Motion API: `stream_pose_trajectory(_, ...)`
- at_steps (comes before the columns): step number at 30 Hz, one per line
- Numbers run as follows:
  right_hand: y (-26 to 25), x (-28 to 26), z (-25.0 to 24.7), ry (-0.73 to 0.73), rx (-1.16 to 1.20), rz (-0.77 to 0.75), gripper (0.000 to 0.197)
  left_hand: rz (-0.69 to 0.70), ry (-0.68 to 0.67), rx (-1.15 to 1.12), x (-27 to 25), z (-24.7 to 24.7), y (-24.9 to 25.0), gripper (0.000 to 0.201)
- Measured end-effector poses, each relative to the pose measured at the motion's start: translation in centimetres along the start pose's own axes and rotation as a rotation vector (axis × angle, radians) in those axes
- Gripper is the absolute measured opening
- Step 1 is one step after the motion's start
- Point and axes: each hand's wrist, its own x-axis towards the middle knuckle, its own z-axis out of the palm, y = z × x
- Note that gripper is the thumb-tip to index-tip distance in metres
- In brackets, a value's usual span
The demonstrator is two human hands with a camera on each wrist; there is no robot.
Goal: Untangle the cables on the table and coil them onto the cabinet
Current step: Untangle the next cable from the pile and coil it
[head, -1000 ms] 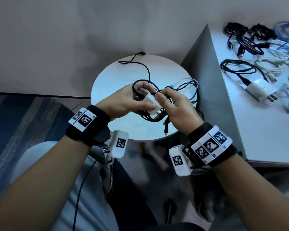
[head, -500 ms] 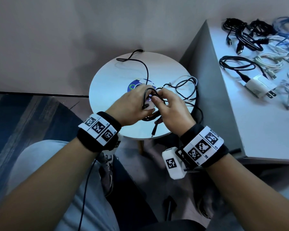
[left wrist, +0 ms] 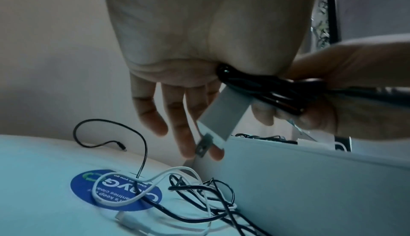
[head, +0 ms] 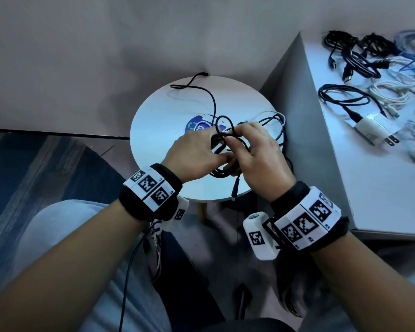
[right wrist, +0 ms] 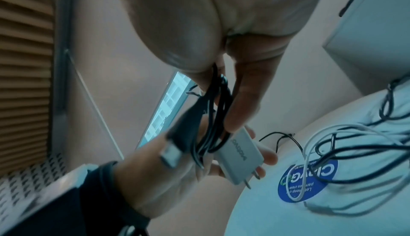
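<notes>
1. A round blue sticker point(head: 194, 125) with white lettering sits flat on the small table's top, partly covered.
2. A dark, blue-toned striped rug point(head: 29, 178) lies on the floor to the left.
3. A plain pale wall point(head: 106, 44) rises behind.
4. A slatted wooden panel point(right wrist: 24, 64) shows in the right wrist view.
5. A window point(right wrist: 166, 103) looks out on a building beside it.

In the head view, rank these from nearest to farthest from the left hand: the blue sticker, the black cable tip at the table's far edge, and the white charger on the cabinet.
From the left hand:
1. Blue sticker, on the round table just beyond the knuckles.
2. Black cable tip, at the table's far edge.
3. White charger, on the cabinet to the right.
</notes>
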Motion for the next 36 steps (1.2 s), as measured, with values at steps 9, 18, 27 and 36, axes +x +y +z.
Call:
stream_pose_trajectory(9, -1.3, -0.2, -2.2, -0.094, 0.509, 0.245, 0.016, 0.107, -0.276, -0.676, -0.8, -0.7, 0.6, 0.089)
stream_pose_trajectory(18, -0.6, 0.4, -4.5, -0.008, 0.507, 0.263, 0.018, 0.100, -0.004, 0.125, 1.3, -1.6, -2.8, 0.040)
stream_pose_trajectory(27, -0.4, 0.2, -3.0, -0.115, 0.456, 0.229, 0.021, -0.140, -0.259, -1.114, -1.2, 1.1, 1.6, 0.059)
stream_pose_trajectory(36, 0.0, 0.3, -3.2, -0.132, 0.412, 0.240, 0.017, -0.037, -0.145, -0.840, -1.1, 0.7, 2.1, 0.041)
